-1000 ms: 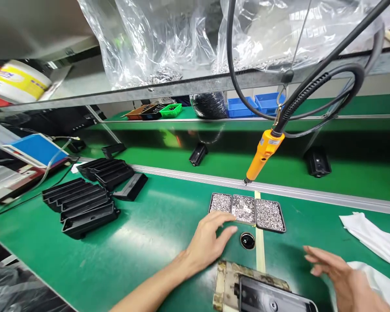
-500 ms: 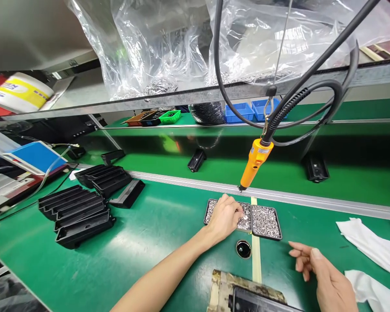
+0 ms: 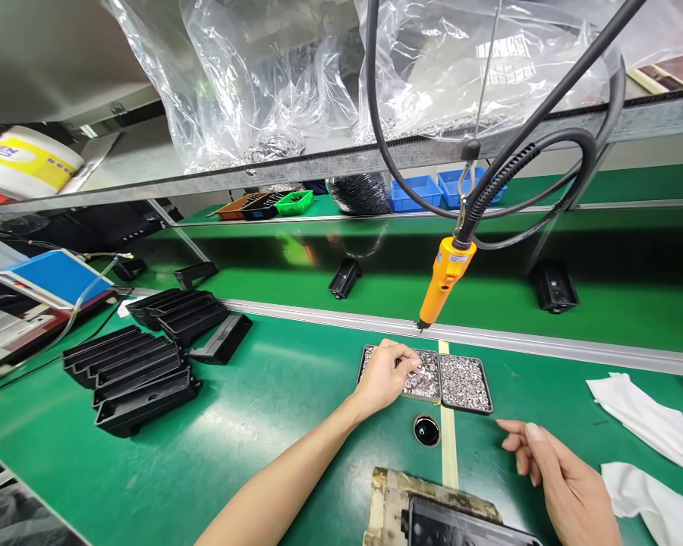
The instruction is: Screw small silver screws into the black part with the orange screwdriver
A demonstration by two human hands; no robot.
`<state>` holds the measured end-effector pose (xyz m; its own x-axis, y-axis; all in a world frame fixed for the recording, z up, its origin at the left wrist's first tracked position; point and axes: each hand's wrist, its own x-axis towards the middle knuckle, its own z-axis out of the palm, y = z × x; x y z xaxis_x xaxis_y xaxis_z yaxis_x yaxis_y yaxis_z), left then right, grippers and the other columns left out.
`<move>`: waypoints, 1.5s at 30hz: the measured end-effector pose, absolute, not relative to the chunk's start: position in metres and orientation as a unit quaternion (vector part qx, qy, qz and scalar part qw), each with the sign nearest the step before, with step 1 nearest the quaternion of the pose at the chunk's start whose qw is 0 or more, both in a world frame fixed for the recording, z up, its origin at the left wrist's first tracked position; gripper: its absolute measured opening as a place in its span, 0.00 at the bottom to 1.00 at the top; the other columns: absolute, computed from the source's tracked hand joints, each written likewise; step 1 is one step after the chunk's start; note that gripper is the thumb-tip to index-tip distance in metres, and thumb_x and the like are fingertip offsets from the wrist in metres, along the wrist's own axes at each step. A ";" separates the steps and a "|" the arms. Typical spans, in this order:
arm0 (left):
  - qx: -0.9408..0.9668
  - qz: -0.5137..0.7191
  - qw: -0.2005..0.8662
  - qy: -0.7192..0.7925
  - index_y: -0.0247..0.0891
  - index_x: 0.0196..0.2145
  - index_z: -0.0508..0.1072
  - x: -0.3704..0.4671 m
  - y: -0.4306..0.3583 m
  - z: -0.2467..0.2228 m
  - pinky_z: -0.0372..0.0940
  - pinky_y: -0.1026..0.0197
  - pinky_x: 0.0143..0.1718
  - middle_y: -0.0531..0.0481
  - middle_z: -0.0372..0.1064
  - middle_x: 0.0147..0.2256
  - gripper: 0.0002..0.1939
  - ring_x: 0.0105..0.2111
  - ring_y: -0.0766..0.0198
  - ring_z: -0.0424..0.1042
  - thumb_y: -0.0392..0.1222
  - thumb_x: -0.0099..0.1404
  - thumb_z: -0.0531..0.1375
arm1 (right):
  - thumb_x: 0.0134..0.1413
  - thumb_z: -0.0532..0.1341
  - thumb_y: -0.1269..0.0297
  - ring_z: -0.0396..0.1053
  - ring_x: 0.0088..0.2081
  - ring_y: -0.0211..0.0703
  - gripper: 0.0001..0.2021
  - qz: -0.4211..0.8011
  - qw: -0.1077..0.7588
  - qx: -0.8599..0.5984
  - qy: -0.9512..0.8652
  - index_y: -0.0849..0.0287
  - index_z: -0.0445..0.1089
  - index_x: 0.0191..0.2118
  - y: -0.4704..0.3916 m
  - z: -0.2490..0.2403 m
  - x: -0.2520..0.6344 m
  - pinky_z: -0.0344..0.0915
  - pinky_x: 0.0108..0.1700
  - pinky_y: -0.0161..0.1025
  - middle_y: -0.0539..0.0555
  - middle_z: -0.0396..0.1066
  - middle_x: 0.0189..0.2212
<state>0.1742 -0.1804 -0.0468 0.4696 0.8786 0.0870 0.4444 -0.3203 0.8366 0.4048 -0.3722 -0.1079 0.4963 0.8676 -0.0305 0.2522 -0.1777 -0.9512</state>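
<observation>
The left hand (image 3: 385, 373) rests over the row of small screw trays (image 3: 464, 383), its fingertips pinched together in a closed grip over the middle tray; whether a screw is actually between them is too small to tell; the right hand (image 3: 558, 478) hovers just above the tabletop (image 3: 273, 409), fingers loosely spread and holding nothing. By my reading the work is at an early stage: the camouflage-patterned housing (image 3: 395, 497) with its dark panel lies at the near edge, no fastener visibly being driven, and the orange screwdriver (image 3: 444, 279) hangs untouched on its cable above the trays; a small black round part (image 3: 426, 430) sits between the trays and the housing. Room is fair: bare green surface lies left of the left forearm, with the stacked black covers (image 3: 142, 364) well apart; white cloths (image 3: 643, 413) lie near the right hand; the metal rail (image 3: 546, 345) bounds the far side just behind the trays.
</observation>
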 end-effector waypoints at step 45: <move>0.975 0.095 0.176 0.091 0.51 0.66 0.67 0.099 -0.308 -0.010 0.69 0.27 0.57 0.38 0.57 0.72 0.37 0.73 0.31 0.51 0.71 0.67 0.60 | 0.69 0.55 0.38 0.66 0.29 0.41 0.26 0.276 0.479 -0.710 -0.436 0.54 0.79 0.43 -0.368 -0.084 0.391 0.62 0.35 0.39 0.50 0.72 0.30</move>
